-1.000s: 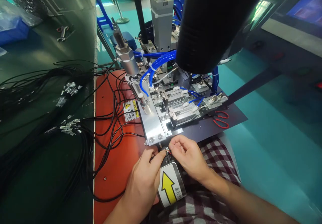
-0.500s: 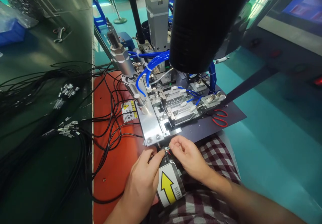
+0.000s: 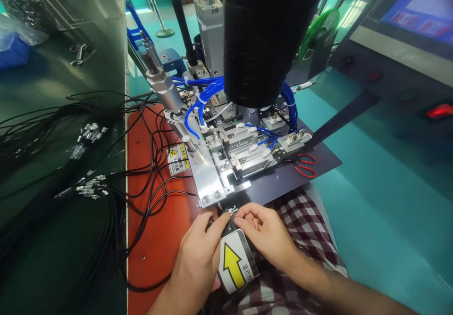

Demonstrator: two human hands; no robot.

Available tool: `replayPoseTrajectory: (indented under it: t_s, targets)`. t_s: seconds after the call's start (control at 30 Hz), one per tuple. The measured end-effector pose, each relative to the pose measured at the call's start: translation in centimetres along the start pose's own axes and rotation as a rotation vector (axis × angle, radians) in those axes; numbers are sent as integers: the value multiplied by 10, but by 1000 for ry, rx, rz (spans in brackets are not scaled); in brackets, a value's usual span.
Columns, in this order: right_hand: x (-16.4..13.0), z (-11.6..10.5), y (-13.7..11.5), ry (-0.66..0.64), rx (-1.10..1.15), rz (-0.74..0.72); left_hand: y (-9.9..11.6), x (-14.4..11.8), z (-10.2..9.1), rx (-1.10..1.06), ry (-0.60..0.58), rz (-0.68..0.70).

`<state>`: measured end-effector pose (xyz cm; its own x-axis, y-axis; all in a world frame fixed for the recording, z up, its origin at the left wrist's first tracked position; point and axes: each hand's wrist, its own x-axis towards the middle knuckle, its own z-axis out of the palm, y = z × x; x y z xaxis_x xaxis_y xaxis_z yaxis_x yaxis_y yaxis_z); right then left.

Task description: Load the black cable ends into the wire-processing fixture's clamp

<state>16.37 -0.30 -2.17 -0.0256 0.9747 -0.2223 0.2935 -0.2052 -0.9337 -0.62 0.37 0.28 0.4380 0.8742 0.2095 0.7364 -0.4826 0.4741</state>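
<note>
Pinch grip at the left hand (image 3: 200, 246): thumb and fingers appear closed on a small cluster of coloured wire ends (image 3: 232, 211), which sits just beyond the tip of the arrow label (image 3: 235, 264). Right hand (image 3: 266, 232) on the other side of the arrow label, thumb and forefinger drawn close together right beside the same cluster; cannot tell whether a strand is caught between them. Both wrists flank the arrow label, fingertips meeting past its top edge. Progress, as judged from how things lie: this end is mid-handling; coloured strands are out in view and spread a little, but they look loose rather than settled, so sorting them by fingertip seems unfinished. Strand count and order too small to read. Beyond the arrow label, farther than the wires, stands the machine's silver plate (image 3: 209, 183), nothing visibly clamped at its near edge. Red-handled tool (image 3: 306, 166) lies beyond the arrow label and to its right, untouched. Well left of the arrow label, black cables (image 3: 150, 173) trail over the red surface (image 3: 143, 232); farther left, silver-tipped cable ends (image 3: 92, 186) lie bunched, out of both hands. Whether those are finished or waiting, cannot tell.
</note>
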Motion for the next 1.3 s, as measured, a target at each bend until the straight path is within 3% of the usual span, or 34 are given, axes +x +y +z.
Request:
replayPoseTrajectory:
  t_s: [0.17,0.23,0.4,0.77,0.9,1.03,1.2,1.3]
  targets:
    - [4,-10,-7,49,-369,-415,0,1,-1,3,12,22]
    - [7,-14,-11,23,-437,-485,0,2,-2,7,19,29]
    - [12,-17,-14,-44,-335,-369,1,3,-2,13,15,25]
    - [21,-25,-19,-167,-226,-282,-1,0,-2,28,33,62]
    - [22,-20,-9,-201,16,-91,-1,-1,-3,59,12,77]
    - [23,-14,2,-223,314,91,1,-1,-7,225,6,121]
    - [25,-9,-8,-199,375,122,6,-7,-9,348,-116,115]
    - [24,-3,-12,-159,397,152,11,-9,-6,366,-99,102]
